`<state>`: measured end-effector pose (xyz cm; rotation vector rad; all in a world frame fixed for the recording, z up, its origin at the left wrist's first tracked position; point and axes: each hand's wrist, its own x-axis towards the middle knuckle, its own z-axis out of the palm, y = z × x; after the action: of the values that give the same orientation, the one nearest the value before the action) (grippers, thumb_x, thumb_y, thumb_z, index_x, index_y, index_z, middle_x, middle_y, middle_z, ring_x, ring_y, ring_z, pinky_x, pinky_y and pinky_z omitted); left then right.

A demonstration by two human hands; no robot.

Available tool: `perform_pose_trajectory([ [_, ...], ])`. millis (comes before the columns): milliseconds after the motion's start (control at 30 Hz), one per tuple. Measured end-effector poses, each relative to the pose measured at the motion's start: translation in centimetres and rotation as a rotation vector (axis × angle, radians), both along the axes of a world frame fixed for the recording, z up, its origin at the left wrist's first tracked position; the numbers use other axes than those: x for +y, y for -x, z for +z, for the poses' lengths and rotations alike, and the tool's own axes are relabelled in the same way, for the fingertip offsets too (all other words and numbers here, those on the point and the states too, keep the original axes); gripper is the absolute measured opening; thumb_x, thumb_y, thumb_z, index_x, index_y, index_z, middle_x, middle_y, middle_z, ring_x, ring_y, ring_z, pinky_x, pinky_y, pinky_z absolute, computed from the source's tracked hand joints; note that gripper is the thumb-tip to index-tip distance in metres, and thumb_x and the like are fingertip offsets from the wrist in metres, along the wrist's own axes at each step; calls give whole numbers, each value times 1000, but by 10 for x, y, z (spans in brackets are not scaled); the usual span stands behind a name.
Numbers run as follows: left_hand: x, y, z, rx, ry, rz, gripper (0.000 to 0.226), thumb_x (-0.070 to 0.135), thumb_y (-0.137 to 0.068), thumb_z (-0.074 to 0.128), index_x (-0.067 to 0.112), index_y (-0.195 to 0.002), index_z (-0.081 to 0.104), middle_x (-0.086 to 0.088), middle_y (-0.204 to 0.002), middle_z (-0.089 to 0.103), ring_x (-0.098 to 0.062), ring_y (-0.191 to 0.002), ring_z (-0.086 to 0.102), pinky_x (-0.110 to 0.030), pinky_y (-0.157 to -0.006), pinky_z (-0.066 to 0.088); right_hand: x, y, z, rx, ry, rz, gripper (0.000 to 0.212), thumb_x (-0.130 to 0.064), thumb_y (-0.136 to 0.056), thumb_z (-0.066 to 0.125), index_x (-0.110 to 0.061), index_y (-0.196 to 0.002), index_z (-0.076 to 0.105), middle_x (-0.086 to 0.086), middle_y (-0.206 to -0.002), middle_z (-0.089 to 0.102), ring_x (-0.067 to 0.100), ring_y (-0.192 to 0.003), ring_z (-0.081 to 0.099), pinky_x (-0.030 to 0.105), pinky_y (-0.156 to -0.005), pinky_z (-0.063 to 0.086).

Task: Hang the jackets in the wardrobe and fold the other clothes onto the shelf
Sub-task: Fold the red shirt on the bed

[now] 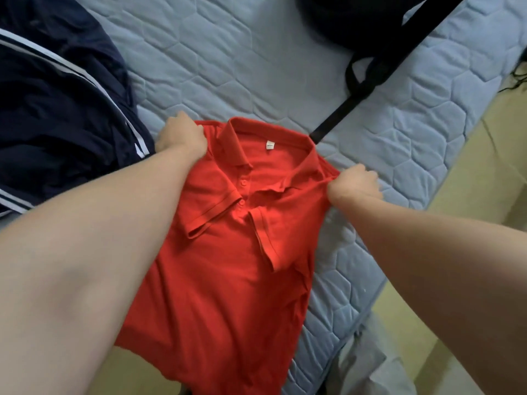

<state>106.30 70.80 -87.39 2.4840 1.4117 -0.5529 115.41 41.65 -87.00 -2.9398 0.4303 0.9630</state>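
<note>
A red polo shirt (228,280) lies face up on the light blue quilted mattress (256,67), collar at the far end, both short sleeves folded inward over the chest. My left hand (181,135) grips the shirt's left shoulder. My right hand (355,181) grips its right shoulder. The shirt's hem hangs over the mattress's near edge. A navy jacket (57,109) with white stripes lies bunched at the left.
A black bag (356,21) sits at the far edge of the mattress, and its long black strap (368,86) runs down to the shirt's collar. Pale yellow floor (484,166) shows at the right and below the mattress edge.
</note>
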Motion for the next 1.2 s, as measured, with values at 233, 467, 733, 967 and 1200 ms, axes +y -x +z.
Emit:
perform_pose_trajectory([
  [233, 15, -14, -22, 75, -22, 7, 34, 18, -90, 61, -2, -117, 67, -28, -124, 64, -44, -120, 59, -46, -99, 49, -10, -11, -4, 177, -213, -83, 69, -58, -90, 57, -6, -135, 48, 20, -139, 56, 38, -127, 55, 43, -103, 46],
  [467, 25, -5, -37, -130, 169, 239, 21, 21, -95, 59, 11, -113, 64, -20, -90, 75, -29, -88, 75, -46, -83, 61, -3, -19, -14, 157, -238, -136, 28, -3, -85, 62, -3, -113, 68, 20, -115, 70, 35, -107, 69, 41, -90, 57],
  [733, 44, -3, -43, -237, 240, 382, 22, -1, -95, 53, 21, -92, 56, -20, -68, 70, -28, -70, 75, -50, -75, 62, -5, -26, -9, 46, -239, -68, 29, -15, -85, 52, -12, -106, 71, 17, -112, 70, 38, -107, 66, 39, -88, 53],
  [967, 31, -30, -24, -164, 361, 467, 36, -12, -95, 32, 18, -88, 51, -27, -65, 56, -28, -32, 59, -34, -28, 48, 2, -22, -7, 181, -391, -213, 24, -7, -84, 42, -6, -87, 66, 13, -61, 70, 27, -49, 71, 44, -61, 63],
  [1200, 44, -48, -12, -251, 224, 198, 40, -12, -68, 71, 18, -94, 71, -14, -95, 75, -25, -92, 73, -42, -85, 60, 14, -60, 0, -130, -412, -352, 26, -8, -87, 53, -7, -104, 72, 19, -108, 72, 39, -107, 65, 39, -92, 55],
])
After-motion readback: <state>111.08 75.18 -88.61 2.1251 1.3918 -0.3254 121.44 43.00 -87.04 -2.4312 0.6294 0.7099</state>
